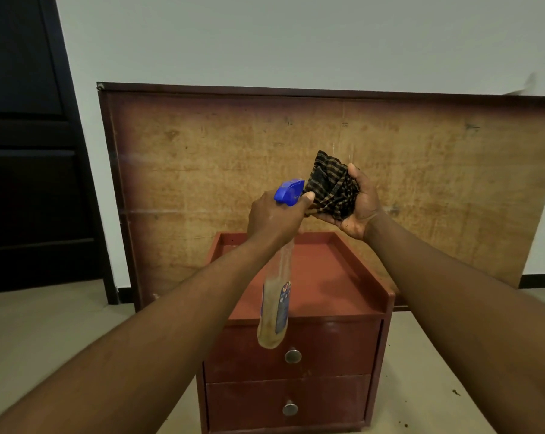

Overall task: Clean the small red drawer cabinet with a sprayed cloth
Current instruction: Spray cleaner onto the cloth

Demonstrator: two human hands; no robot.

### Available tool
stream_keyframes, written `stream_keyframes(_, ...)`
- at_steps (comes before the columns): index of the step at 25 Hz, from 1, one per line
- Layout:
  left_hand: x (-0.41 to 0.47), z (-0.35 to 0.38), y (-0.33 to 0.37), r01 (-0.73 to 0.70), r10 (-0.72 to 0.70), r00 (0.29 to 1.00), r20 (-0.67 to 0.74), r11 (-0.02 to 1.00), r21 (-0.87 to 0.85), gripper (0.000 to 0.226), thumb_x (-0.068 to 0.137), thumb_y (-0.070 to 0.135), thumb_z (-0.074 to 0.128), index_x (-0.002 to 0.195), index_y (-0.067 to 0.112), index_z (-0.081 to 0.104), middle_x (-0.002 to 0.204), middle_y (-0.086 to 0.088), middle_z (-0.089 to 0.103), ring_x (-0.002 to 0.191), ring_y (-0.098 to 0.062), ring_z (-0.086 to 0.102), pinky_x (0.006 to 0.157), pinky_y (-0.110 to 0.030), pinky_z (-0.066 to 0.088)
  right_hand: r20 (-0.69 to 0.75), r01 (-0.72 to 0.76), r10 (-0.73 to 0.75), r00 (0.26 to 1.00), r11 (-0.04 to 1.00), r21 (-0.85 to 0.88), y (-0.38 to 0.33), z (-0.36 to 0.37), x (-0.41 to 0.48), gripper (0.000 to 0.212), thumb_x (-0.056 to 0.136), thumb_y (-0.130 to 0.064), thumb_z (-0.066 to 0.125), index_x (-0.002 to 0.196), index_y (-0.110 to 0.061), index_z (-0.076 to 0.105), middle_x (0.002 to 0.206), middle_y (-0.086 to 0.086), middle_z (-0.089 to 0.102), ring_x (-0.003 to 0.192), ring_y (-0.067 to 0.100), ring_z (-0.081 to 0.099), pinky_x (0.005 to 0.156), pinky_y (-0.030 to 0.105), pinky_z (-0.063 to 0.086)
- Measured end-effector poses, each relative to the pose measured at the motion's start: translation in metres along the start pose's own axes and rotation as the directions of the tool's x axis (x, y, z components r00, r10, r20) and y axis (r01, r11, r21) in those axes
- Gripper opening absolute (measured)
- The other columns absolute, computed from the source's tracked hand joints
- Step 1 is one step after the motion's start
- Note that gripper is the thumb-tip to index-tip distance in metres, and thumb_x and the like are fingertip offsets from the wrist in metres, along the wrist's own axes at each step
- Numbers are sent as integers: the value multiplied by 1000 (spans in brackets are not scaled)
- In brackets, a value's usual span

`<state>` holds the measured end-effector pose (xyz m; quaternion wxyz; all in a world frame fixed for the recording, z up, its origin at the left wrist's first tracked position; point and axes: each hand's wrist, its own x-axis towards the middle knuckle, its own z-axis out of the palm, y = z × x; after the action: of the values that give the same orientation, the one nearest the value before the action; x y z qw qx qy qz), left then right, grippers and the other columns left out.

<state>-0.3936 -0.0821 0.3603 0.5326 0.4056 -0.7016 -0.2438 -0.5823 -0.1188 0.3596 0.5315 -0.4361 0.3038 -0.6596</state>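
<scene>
The small red drawer cabinet stands on the floor below my hands, with two drawers and round metal knobs on its front. My left hand grips the neck of a clear spray bottle with a blue trigger head, its body hanging over the cabinet top. The blue nozzle points right at a bunched dark checked cloth, almost touching it. My right hand cups that cloth from below and the side, held up above the cabinet's back edge.
A large worn wooden board leans against the white wall right behind the cabinet. A dark door fills the left side. Pale floor tiles surround the cabinet, with some dark specks at lower right.
</scene>
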Motion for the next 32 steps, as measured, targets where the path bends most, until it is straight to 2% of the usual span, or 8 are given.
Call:
stream_keyframes(2, 1, 1, -1, 7, -7, 1000, 24, 1000, -17, 44, 85, 51, 62, 78, 8, 62, 72, -15, 72, 67, -30, 72, 69, -44, 57, -9, -2, 1, 1000, 1000, -26, 2, 0, -1, 58, 89, -58, 48, 120, -14, 67, 121, 13, 70, 107, 30, 69, 84, 48, 58)
stream_keyframes(5, 2, 1, -5, 23, -23, 999, 27, 1000, -4, 40, 85, 52, 61, 62, 19, 53, 47, 2, 59, 58, -19, 70, 59, -31, 49, 1, 3, -3, 1000, 998, -57, 5, 5, 0, 55, 89, -56, 47, 119, -14, 68, 117, 12, 72, 103, 29, 72, 82, 47, 59)
stream_keyframes(12, 3, -39, -39, 64, -55, 988, -145, 997, 52, 33, 81, 28, 61, 59, 27, 37, 56, 8, 42, 51, -10, 39, 51, -27, 28, 17, -7, 8, 1000, 997, -71, 47, 63, 16, 38, 94, -46, 49, 109, -18, 69, 106, 6, 75, 99, 26, 71, 88, 48, 56)
stream_keyframes(15, -6, -91, -63, 142, -139, 957, -257, 990, -6, 23, 78, 23, 58, 63, 28, 40, 64, 4, 50, 58, -22, 53, 51, -33, 41, 108, -47, 50, 993, 998, -29, 93, 120, 25, 35, 95, -43, 50, 109, -18, 69, 106, 6, 74, 98, 25, 71, 93, 49, 53)
stream_keyframes(17, -18, -137, -81, 195, -206, 916, -344, 979, -67, 18, 79, 20, 60, 71, 29, 46, 75, -1, 57, 75, -32, 65, 63, -43, 55, 194, -109, 108, 975, 994, -3, 129, 168, 24, 34, 94, -43, 52, 109, -18, 69, 109, 7, 74, 100, 26, 70, 96, 51, 52)
stream_keyframes(21, -63, -237, -121, 272, -219, 775, -592, 962, 0, 11, 84, 19, 64, 88, 18, 53, 81, 1, 57, 71, -14, 54, 63, -25, 42, 363, -275, 265, 893, 961, -24, 204, 272, -3, 36, 93, -44, 51, 110, -20, 72, 112, 5, 73, 102, 27, 70, 96, 50, 51)
stream_keyframes(24, -104, -297, -146, 340, -166, 673, -721, 935, 103, 17, 86, 24, 65, 91, 15, 52, 83, -1, 55, 74, -16, 50, 65, -27, 39, 438, -360, 330, 836, 933, -17, 239, 328, -28, 45, 93, -44, 52, 126, -15, 64, 114, 6, 72, 105, 27, 69, 92, 47, 53)
stream_keyframes(32, -187, -334, -225, 458, -115, 515, -849, 874, 160, 33, 79, 19, 68, 104, 7, 49, 98, -12, 54, 84, -22, 49, 75, -28, 40, 440, -492, 436, 785, 871, 15, 305, 353, -60, 51, 90, -45, 59, 130, -15, 57, 129, 14, 65, 119, 34, 62, 102, 56, 48)
